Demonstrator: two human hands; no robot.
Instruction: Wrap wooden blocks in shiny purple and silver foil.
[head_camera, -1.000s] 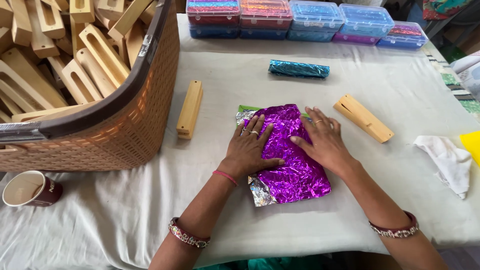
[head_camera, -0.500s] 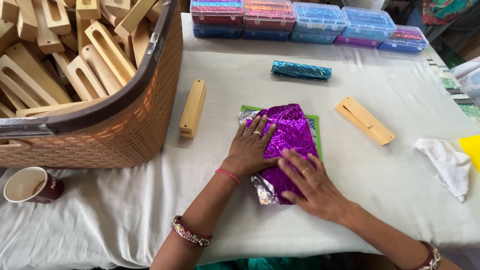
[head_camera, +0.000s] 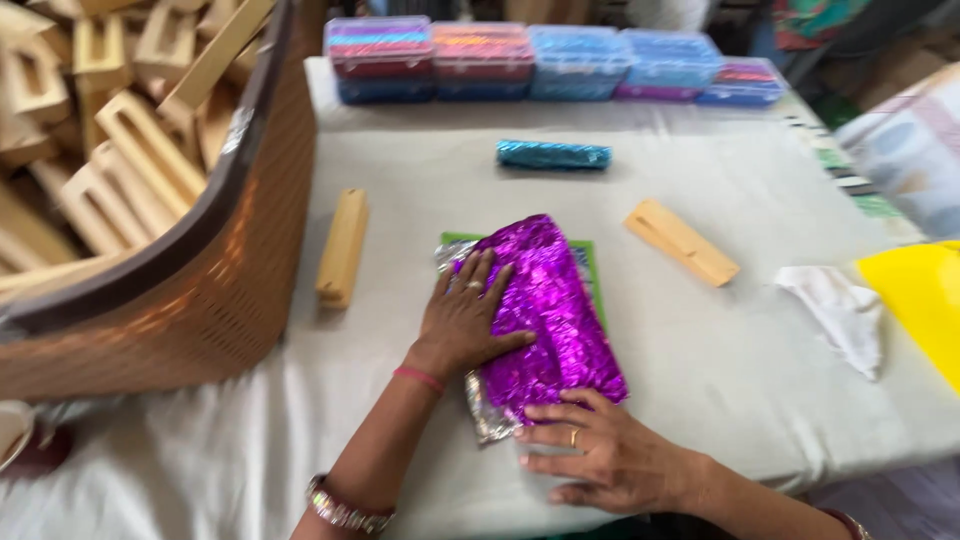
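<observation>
The left hand (head_camera: 465, 320) was laid flat, fingers spread, on the purple foil (head_camera: 545, 310), pressing it down w/o gripping. The right hand (head_camera: 610, 460) was set at the near end of the foil, fingers curled loosely at the bundle's edge; nothing was clasped, as far as could be seen.

Progress, judged from the frame: the foil was already folded over whatever lay inside, approx. a flat oblong packet. The near end was not yet closed, since the silver underside was left showing beside the right fingertips. The far end, beyond the left hand, looked rounded but its finish could not be told.

The foil was seen as crinkled, glittery, bright purple on the outer face and silver on the inner. It was laid on a green mat (head_camera: 590, 270), whose edge showed just right of the left hand.

Left of the left hand, a wooden block (head_camera: 342, 248) was lying, w/ a big woven basket (head_camera: 240, 300) of similar pieces beyond it. A second block (head_camera: 682, 242) and a white cloth (head_camera: 835, 315) were placed to the right. A teal foil roll (head_camera: 553, 154) was lying further off.
</observation>
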